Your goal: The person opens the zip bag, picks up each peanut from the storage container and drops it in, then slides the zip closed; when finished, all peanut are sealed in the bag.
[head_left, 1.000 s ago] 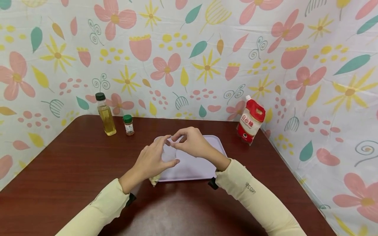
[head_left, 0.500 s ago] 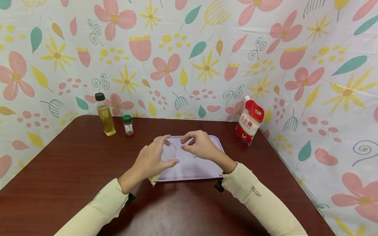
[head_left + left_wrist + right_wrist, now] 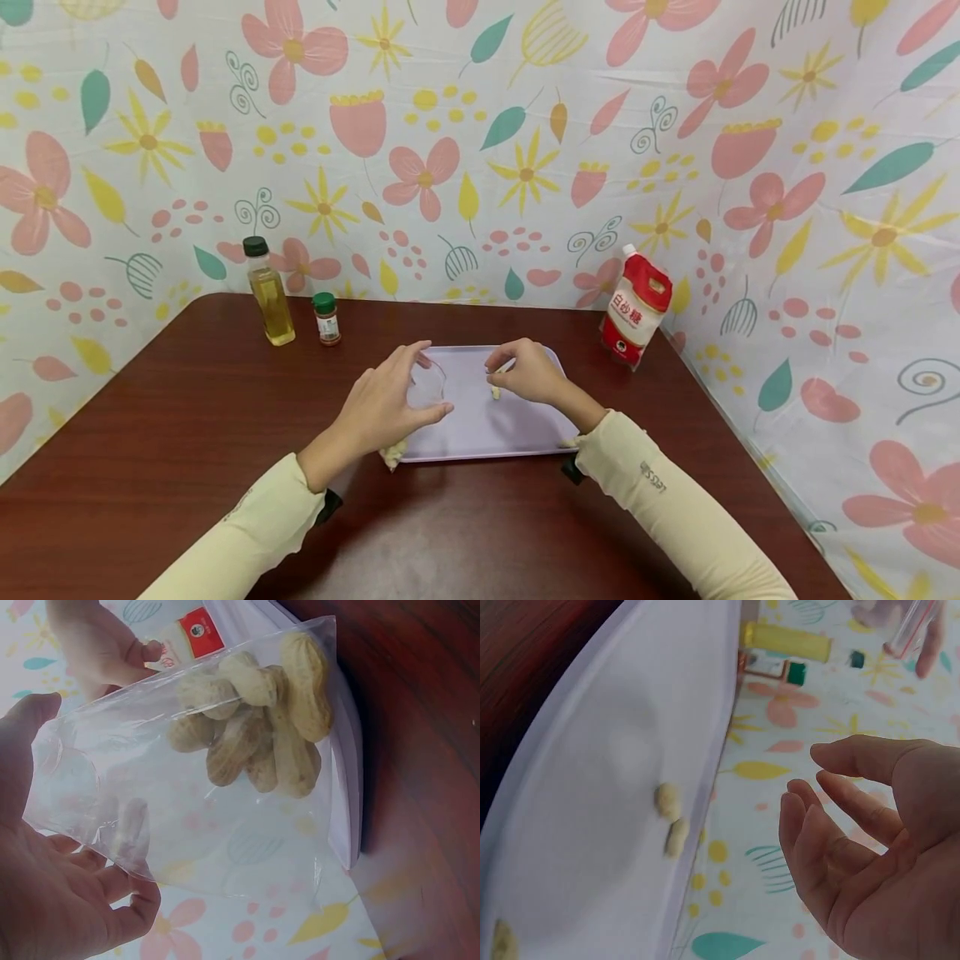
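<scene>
My left hand holds a clear plastic bag by its mouth, thumb and fingers spread along the opening. Several unshelled peanuts are bunched at the bag's far end, beyond the tray's edge in the left wrist view. My right hand hovers over the lilac tray, fingers loosely bent with nothing between them. Below it a peanut lies on the tray. The right wrist view shows two peanuts end to end there, plus another peanut near the opposite side.
An oil bottle and a small green-capped spice jar stand at the back left of the dark wooden table. A red and white sugar bag is at the back right. Flowered cloth hangs behind the table.
My right hand has moved away from the bag's mouth, to the right and over the tray. A peanut now shows below it. My left hand stays in place with the bag.
</scene>
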Available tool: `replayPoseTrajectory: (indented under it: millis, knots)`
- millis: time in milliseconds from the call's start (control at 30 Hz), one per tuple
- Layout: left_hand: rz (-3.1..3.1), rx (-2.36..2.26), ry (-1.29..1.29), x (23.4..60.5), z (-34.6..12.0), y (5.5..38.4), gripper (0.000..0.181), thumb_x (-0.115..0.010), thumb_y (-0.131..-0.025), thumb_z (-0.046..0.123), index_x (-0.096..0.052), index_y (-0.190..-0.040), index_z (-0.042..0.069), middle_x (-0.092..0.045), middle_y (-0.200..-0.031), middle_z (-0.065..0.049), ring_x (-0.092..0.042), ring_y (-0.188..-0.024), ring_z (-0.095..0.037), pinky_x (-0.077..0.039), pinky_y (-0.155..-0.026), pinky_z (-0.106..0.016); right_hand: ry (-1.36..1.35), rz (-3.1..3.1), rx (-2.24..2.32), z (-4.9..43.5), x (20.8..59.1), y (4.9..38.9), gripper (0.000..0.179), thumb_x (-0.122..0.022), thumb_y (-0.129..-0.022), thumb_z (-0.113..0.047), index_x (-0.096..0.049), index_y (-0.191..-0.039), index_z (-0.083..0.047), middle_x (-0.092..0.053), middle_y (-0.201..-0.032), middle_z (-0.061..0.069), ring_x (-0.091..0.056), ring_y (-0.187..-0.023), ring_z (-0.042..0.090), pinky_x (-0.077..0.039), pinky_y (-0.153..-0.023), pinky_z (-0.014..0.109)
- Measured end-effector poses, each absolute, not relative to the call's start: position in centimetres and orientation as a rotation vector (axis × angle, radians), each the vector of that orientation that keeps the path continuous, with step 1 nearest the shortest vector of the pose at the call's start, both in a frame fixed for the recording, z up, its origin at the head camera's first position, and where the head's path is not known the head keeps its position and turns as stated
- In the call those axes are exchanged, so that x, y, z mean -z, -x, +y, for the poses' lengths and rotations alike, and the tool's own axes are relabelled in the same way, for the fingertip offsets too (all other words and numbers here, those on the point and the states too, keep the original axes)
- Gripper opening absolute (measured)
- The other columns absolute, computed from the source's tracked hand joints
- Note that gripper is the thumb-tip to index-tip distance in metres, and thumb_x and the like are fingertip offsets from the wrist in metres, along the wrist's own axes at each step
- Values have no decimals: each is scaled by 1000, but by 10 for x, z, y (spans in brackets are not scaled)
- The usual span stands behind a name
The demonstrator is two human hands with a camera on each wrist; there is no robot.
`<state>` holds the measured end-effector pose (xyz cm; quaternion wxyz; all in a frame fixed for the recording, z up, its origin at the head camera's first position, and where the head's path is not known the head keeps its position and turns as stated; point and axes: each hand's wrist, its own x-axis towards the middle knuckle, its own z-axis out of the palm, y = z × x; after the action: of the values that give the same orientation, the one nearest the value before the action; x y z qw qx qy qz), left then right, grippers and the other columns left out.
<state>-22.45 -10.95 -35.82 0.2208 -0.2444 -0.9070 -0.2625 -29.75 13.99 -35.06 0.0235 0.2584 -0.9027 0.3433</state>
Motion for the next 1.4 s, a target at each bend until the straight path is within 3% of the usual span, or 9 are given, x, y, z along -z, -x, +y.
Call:
replayPoseTrajectory:
  millis: [133,400,667,967,1200,1400]
  knots:
    - [-2504,757,684,359,-109,224,86,-81,-76,50,-45,-143,8,-62,-113,1,-59,-85,-13,-49,-65,-33,-764,-2835,-994,143,355,304,11,-77,-82,-7,-75,-92,-3,-73,-90,4,-69,-81,21,-54,-69,32]
    - [-2497,824,708,358,-109,224,84,-80,-78,46,-43,-144,9,-59,-116,1,-59,-91,-13,-49,-64,-30,-752,-2871,-918,150,365,313,15,-77,-82,-7,-75,-95,1,-73,-91,8,-67,-96,35,-52,-80,41]
    - [-2515,844,703,359,-109,223,83,-80,-79,46,-43,-144,10,-58,-117,2,-61,-94,-17,-50,-65,-31,-733,-2920,-857,152,378,323,22,-82,-77,-12,-74,-96,-1,-74,-87,4,-68,-89,24,-50,-81,36]
    - [-2542,826,694,362,-109,224,84,-79,-79,47,-41,-145,12,-58,-117,3,-59,-93,-11,-50,-67,-29,-735,-2991,-836,147,386,325,22,-83,-78,-15,-75,-93,-1,-73,-83,3,-65,-79,14,-51,-71,29]
    - [-2539,813,694,361,-109,224,85,-79,-79,47,-41,-145,11,-58,-117,4,-60,-92,-13,-49,-64,-28,-776,-2977,-846,147,394,326,9,-80,-75,-3,-73,-81,-5,-70,-74,-1,-59,-69,8,-48,-67,27]
    - [-2532,809,695,362,-110,225,84,-79,-79,47,-42,-144,11,-58,-117,3,-61,-92,-15,-49,-64,-29,-759,-2974,-830,147,395,328,12,-81,-73,0,-73,-79,-5,-69,-73,-1,-58,-69,8,-47,-68,27]
